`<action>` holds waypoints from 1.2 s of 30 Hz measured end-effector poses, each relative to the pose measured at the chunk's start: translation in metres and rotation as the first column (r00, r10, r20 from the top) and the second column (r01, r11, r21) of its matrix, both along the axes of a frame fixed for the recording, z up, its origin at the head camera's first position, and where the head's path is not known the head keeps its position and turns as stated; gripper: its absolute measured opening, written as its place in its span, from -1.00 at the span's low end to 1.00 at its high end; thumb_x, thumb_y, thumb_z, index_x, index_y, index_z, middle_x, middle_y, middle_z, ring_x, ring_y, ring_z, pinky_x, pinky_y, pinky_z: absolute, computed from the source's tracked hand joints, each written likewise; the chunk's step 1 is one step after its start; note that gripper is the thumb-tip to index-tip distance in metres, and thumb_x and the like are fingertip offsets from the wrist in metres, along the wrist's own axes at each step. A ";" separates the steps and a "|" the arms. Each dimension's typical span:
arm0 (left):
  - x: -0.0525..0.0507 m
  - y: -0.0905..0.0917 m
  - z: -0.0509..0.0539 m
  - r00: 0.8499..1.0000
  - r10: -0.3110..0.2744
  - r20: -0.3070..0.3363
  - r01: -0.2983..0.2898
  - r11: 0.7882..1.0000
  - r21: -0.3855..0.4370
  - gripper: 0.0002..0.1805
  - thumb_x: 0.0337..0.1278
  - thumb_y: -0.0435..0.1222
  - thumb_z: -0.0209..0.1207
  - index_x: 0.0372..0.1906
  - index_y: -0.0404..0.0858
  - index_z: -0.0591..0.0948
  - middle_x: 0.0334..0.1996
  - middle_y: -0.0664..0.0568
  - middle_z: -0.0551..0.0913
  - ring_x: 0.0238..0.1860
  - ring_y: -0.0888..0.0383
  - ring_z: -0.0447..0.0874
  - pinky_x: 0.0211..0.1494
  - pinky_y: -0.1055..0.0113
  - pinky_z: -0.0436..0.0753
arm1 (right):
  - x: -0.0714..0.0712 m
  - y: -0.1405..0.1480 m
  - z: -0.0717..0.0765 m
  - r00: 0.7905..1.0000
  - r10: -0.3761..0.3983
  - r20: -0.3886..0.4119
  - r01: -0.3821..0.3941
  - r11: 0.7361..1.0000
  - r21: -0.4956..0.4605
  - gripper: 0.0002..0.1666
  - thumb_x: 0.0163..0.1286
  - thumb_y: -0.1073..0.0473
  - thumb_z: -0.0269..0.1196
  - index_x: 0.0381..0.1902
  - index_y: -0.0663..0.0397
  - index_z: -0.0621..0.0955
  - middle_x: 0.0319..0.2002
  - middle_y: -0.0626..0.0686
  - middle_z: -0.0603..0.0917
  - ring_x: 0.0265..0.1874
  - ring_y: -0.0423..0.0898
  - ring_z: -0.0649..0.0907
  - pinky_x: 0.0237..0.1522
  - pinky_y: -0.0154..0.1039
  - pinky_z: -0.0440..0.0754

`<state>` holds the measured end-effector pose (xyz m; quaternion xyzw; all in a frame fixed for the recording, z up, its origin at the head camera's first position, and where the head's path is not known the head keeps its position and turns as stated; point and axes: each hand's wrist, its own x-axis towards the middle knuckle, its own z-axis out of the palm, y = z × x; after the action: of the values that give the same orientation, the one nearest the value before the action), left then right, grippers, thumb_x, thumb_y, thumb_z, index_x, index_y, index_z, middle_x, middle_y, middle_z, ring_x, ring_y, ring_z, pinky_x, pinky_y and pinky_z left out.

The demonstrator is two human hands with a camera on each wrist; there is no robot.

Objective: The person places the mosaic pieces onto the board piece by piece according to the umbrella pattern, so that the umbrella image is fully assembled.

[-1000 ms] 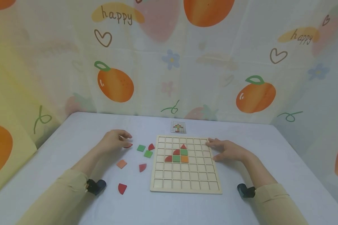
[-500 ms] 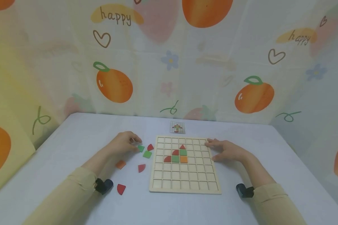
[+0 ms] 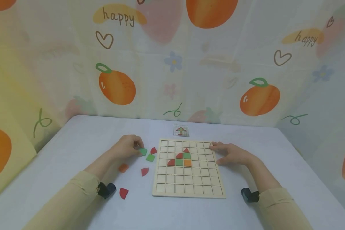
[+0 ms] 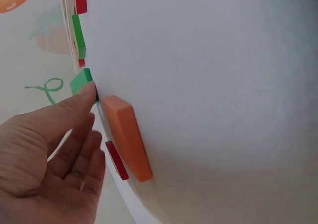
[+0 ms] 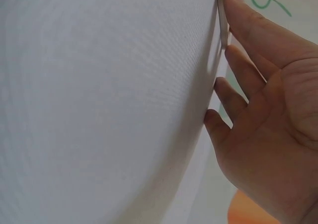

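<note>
Green tile (image 3: 143,151) left of the wooden board (image 3: 201,181) is now pinched by the left hand (image 3: 128,146), shifted from a red piece (image 4: 117,161), seemingly for lifting, while the right hand's (image 3: 233,153) relaxed fingers touch the board.

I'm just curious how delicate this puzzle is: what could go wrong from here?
The green tile might slip, since the left hand seems to pinch it only by one end. That hand could also nudge the other green tile or the red piece lying close by. And the right hand touches the board's edge, so a push might shift it.
</note>
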<state>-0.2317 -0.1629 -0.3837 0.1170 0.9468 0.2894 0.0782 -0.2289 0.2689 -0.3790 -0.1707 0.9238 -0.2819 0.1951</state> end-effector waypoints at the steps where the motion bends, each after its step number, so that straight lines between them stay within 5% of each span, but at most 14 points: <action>1: 0.000 0.001 0.000 1.000 -0.004 -0.008 0.004 1.000 0.004 -0.81 0.03 -0.37 0.39 -0.21 -0.18 0.68 -0.24 -0.02 0.66 -0.15 0.06 0.53 -0.03 0.25 0.67 | 0.000 0.000 0.000 1.000 -0.001 0.000 0.001 1.000 0.000 -0.19 0.16 0.03 0.42 0.39 -0.11 0.45 0.55 0.07 0.20 0.58 0.24 0.00 0.50 0.35 -0.05; 20: 0.001 0.008 0.008 0.998 -0.035 -0.053 0.040 0.994 0.101 -0.88 0.14 -0.39 0.29 -0.26 -0.12 0.72 -0.27 0.02 0.72 -0.23 0.09 0.58 -0.12 0.32 0.62 | 0.002 0.001 0.000 1.000 -0.009 0.001 0.009 1.000 -0.009 -0.19 0.15 0.05 0.42 0.39 -0.11 0.45 0.55 0.07 0.20 0.58 0.25 0.00 0.50 0.36 -0.06; 30: 0.012 0.055 0.027 0.981 -0.187 -0.056 0.194 0.966 0.171 -0.71 0.15 -0.40 0.25 -0.01 -0.17 0.70 -0.31 -0.01 0.60 -0.37 0.16 0.57 -0.30 0.39 0.54 | 0.002 0.001 -0.001 1.000 -0.013 0.014 0.013 1.000 -0.028 -0.18 0.15 0.09 0.42 0.39 -0.06 0.45 0.55 0.09 0.20 0.58 0.26 -0.01 0.50 0.36 -0.07; 36: 0.020 0.088 0.029 0.962 -0.273 -0.025 0.273 0.947 0.167 -0.69 0.18 -0.41 0.26 0.00 -0.08 0.72 -0.24 0.03 0.65 -0.27 0.15 0.52 -0.24 0.39 0.55 | 0.002 -0.001 0.002 1.000 -0.012 0.011 0.012 1.000 -0.024 -0.19 0.16 0.09 0.42 0.39 -0.06 0.44 0.55 0.09 0.20 0.58 0.25 -0.01 0.51 0.34 -0.06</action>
<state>-0.2117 -0.0750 -0.3548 0.2533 0.8937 0.3546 0.1068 -0.2273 0.2674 -0.3772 -0.1660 0.9203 -0.2949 0.1962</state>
